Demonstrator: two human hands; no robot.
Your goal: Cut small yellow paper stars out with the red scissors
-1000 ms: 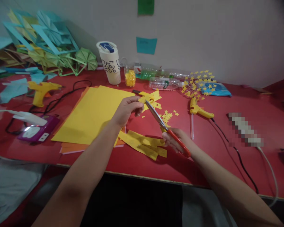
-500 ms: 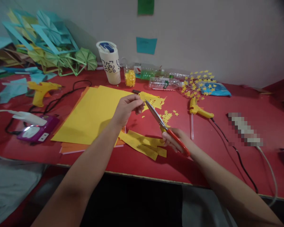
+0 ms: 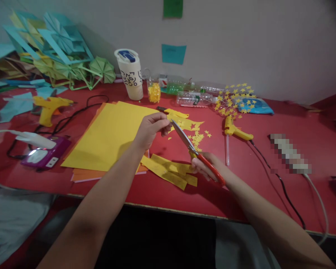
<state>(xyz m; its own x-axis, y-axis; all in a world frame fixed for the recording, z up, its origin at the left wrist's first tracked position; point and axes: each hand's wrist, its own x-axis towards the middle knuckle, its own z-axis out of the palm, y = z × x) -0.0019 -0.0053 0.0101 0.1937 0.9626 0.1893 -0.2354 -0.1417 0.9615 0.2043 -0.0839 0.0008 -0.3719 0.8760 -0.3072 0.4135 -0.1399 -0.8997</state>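
My right hand (image 3: 204, 166) grips red-handled scissors (image 3: 182, 135), whose blades point up and left toward my other hand. At the blade tips, the fingers of my left hand (image 3: 154, 127) are pinched on a bit of yellow paper, mostly hidden by the fingers. Just behind the blades is a yellow paper strip (image 3: 189, 123) with star-shaped holes; whether it joins the pinched paper I cannot tell. Small yellow paper stars (image 3: 196, 139) lie in a pile on the red table. Below my hands rest several uncut yellow strips (image 3: 168, 173).
A stack of yellow sheets (image 3: 100, 138) lies left. Behind stand a white tumbler (image 3: 131, 76), a small jar of yellow pieces (image 3: 154, 92) and plastic bottles (image 3: 194, 99). Yellow glue guns (image 3: 235, 130) lie right and left, with cords trailing. A purple power outlet (image 3: 56, 149) is at left.
The star-holed yellow strip has shifted right and down, uncovering more of a yellow handle behind it. Both hands and the scissors stay almost in place.
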